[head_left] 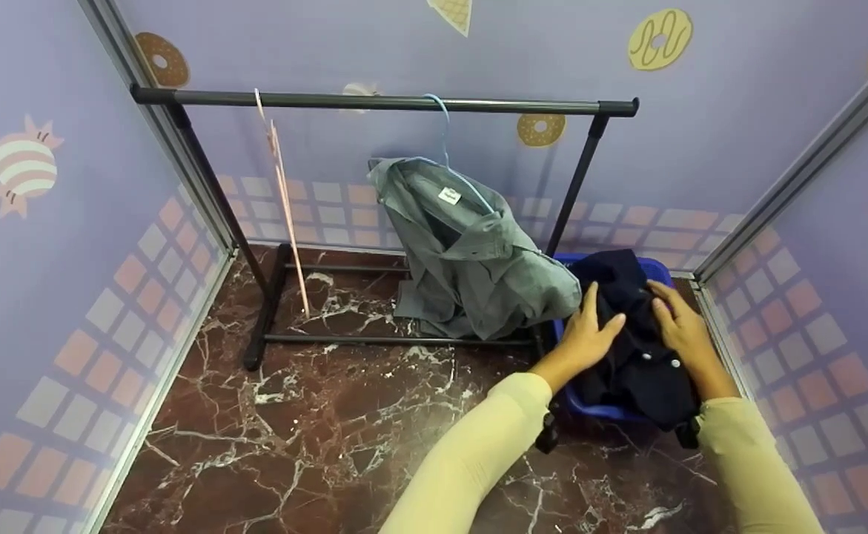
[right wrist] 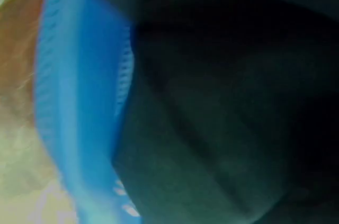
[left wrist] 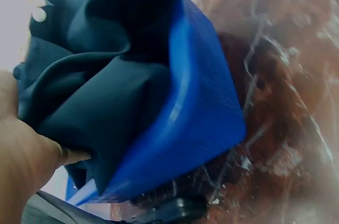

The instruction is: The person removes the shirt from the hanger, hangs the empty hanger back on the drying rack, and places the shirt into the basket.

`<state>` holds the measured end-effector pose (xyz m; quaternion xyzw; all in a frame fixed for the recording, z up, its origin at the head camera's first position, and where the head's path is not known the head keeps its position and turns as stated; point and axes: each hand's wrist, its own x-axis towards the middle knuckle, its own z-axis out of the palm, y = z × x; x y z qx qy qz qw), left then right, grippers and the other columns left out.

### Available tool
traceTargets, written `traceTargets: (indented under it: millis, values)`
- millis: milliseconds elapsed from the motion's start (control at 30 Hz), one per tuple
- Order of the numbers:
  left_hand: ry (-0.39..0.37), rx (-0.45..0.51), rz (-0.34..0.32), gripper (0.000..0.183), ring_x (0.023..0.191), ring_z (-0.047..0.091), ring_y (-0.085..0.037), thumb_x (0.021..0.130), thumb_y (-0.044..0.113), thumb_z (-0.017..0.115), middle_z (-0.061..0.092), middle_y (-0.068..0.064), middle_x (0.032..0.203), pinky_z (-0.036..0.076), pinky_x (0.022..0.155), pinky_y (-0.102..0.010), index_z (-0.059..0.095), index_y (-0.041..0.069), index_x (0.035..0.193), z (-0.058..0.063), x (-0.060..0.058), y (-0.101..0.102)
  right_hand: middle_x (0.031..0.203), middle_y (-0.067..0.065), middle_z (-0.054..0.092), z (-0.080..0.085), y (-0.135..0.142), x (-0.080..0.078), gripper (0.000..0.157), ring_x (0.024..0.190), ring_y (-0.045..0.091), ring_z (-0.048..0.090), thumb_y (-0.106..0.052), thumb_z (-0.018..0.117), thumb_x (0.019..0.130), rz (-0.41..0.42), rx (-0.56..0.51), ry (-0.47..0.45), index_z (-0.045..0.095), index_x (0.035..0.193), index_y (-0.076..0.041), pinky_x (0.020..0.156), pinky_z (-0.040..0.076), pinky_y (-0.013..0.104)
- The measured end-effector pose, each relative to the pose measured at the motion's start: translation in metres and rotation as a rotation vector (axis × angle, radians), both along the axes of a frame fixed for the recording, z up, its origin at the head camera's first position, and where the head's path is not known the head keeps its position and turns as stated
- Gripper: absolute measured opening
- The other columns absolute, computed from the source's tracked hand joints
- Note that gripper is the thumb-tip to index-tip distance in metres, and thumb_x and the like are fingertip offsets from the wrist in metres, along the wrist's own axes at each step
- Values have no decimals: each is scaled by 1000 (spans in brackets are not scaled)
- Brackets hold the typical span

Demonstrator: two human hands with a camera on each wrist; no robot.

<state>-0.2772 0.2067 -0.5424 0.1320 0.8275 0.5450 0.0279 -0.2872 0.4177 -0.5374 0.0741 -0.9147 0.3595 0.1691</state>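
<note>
A dark navy garment with white buttons [head_left: 630,363] lies bunched over a blue plastic basket [head_left: 656,273]; its exact kind is unclear. My left hand [head_left: 588,337] holds its left side, the thumb lying over the cloth in the left wrist view. At the garment's right edge, my right hand [head_left: 682,330] grips the fabric with fingers and thumb. Only dark cloth and the basket's side [right wrist: 90,91] show in the right wrist view, blurred, with that hand out of sight. Just left of the basket, a grey-green shirt [head_left: 471,252] hangs on a light blue hanger [head_left: 445,133].
A black clothes rack [head_left: 330,99] stands behind and left of the basket. A pink hanger [head_left: 283,193] hangs near its left end. Patterned walls [head_left: 812,334] enclose the dark red marbled floor [head_left: 315,430]; the basket is close to the right wall.
</note>
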Motion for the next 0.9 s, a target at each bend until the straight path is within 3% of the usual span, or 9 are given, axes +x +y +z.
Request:
traceTargets:
  millis: [100, 167, 367, 600, 767, 900]
  values:
    - [-21, -53, -52, 79, 152, 36, -30, 105, 49, 54, 32, -17, 166, 35, 123, -38, 13, 22, 167, -6, 3, -4, 152, 22, 53, -3, 4, 9, 45, 139, 48, 47, -32, 45, 111, -5, 45, -87, 51, 153, -14, 114, 36, 62]
    - [-25, -89, -81, 81, 154, 32, -29, 104, 51, 53, 29, -18, 168, 34, 124, -39, 10, 23, 167, -9, 6, -7, 154, 25, 48, -2, 6, 14, 49, 139, 55, 44, -36, 43, 111, -9, 52, -126, 47, 156, -17, 112, 33, 70]
    - [-8, -168, -135, 83, 155, 30, -30, 104, 55, 51, 19, -18, 171, 36, 123, -42, 9, 23, 168, -13, 18, -21, 160, 28, 39, -3, -2, 28, 54, 144, 55, 38, -32, 51, 109, 14, 102, -77, 42, 159, -15, 114, 29, 73]
    - [107, -257, -204, 81, 153, 34, -30, 103, 48, 57, 21, -18, 171, 37, 123, -40, 19, 14, 166, -14, 31, -45, 167, 27, 26, -8, -27, 34, 67, 146, 61, 28, -22, 68, 98, 150, 240, 49, 41, 159, -16, 112, 25, 80]
    - [167, -284, -273, 78, 154, 33, -28, 103, 43, 59, 24, -17, 170, 32, 125, -39, 25, 9, 164, -16, 41, -70, 166, 23, 30, -11, -43, 36, 73, 146, 62, 28, -28, 76, 92, 217, 393, 96, 44, 158, -21, 108, 23, 85]
    - [193, -286, -317, 74, 153, 36, -28, 102, 39, 61, 31, -16, 168, 32, 125, -40, 30, 7, 162, -20, 47, -97, 168, 19, 30, -16, -54, 37, 75, 148, 59, 27, -39, 76, 91, 284, 529, 76, 44, 158, -27, 108, 22, 86]
